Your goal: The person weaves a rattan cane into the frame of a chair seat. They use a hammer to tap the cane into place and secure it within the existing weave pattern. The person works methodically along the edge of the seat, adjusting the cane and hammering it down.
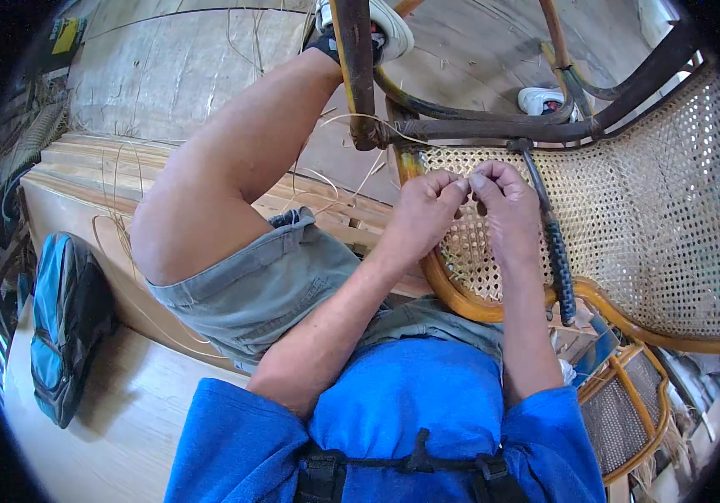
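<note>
My left hand [424, 211] and my right hand [508, 210] meet fingertip to fingertip, each in a pinch. Whatever lies between the fingers is too small to make out. Below them is the woven cane panel [628, 218] of a rattan chair, edged by a curved golden-brown frame [461, 303]. Just right of my right hand a hammer [544, 197] with a dark wrapped grip lies across the weave. A thin pale cane strand [358, 116] arcs near the dark chair leg [355, 75], beyond my hands.
Loose strands [121, 220] hang over stacked boards [83, 168] to the left. A blue and black backpack [62, 327] rests on a pale surface at lower left. Another rattan piece [628, 411] with a woven panel stands at lower right. Dark chair rails [486, 130] cross beyond my hands.
</note>
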Available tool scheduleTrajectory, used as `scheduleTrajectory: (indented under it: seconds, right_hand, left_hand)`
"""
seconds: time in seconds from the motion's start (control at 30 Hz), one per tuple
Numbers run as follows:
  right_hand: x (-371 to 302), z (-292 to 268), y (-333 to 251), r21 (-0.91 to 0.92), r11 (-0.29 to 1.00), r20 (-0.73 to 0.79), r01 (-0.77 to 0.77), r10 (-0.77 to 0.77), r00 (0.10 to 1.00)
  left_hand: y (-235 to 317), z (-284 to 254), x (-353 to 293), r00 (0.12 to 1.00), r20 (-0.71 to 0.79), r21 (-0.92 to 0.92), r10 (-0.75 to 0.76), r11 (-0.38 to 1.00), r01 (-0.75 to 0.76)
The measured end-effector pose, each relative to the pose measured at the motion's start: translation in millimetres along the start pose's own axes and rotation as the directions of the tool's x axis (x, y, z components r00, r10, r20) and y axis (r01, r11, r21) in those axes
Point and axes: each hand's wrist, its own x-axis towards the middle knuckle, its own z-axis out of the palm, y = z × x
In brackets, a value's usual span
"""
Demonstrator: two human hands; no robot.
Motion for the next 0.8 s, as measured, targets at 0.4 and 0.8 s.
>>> scheduleTrajectory:
  seconds: [0.4, 0.8]
  right_hand:
    - [74.7, 9.7, 56.1, -0.689, 0.651, 0.025, 0.318, -0.418, 0.908]
    - [75.7, 6.0, 49.2, -0.508, 0.834, 0.049, 0.216, -0.223, 0.974]
  left_hand:
    - [-19.5, -35.6, 33.5, 0.757, -0.631, 0.087, 0.17, 0.985, -0.149]
    - [-27.3, -14.1, 51.2, 0.789, -0.5, 0.357, 0.357, 0.915, -0.189]
